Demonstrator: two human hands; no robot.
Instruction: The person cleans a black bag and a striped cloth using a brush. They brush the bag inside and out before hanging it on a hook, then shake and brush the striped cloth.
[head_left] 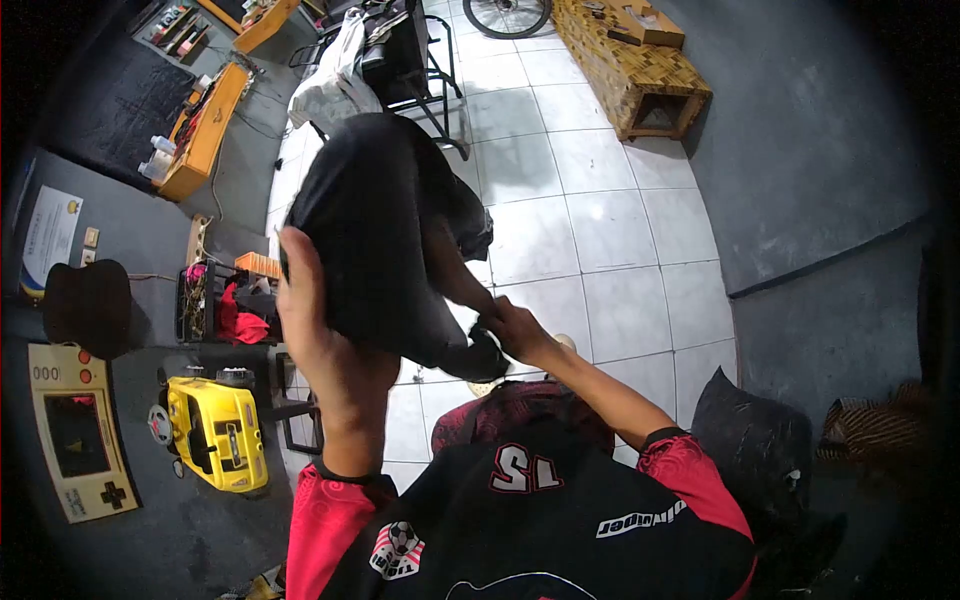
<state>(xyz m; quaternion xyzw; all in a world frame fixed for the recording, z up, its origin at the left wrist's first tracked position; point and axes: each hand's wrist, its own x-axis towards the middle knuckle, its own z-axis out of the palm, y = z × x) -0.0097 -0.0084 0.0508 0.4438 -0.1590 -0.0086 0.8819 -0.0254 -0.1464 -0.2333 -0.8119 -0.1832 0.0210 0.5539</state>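
A bulky black cloth item (pixel 370 220), rounded at the top with a hollow-looking fold, is held up in front of my chest. Its exact kind cannot be made out. My left hand (pixel 335 350) grips its left side, thumb along the near face and the other fingers hidden behind the fabric. At the lower right end of the cloth, my right hand (pixel 515 332) is closed on a narrow gathered part, fingers curled together.
A black metal-framed chair (pixel 440 85) with white cloth stands ahead on the white tiled floor (pixel 610 225). Left are a yellow toy car (pixel 215 435) and a wooden wall shelf (pixel 205 130). A woven-patterned bench (pixel 630 75) is ahead right; a black pillow-like bag (pixel 750 430) lies right.
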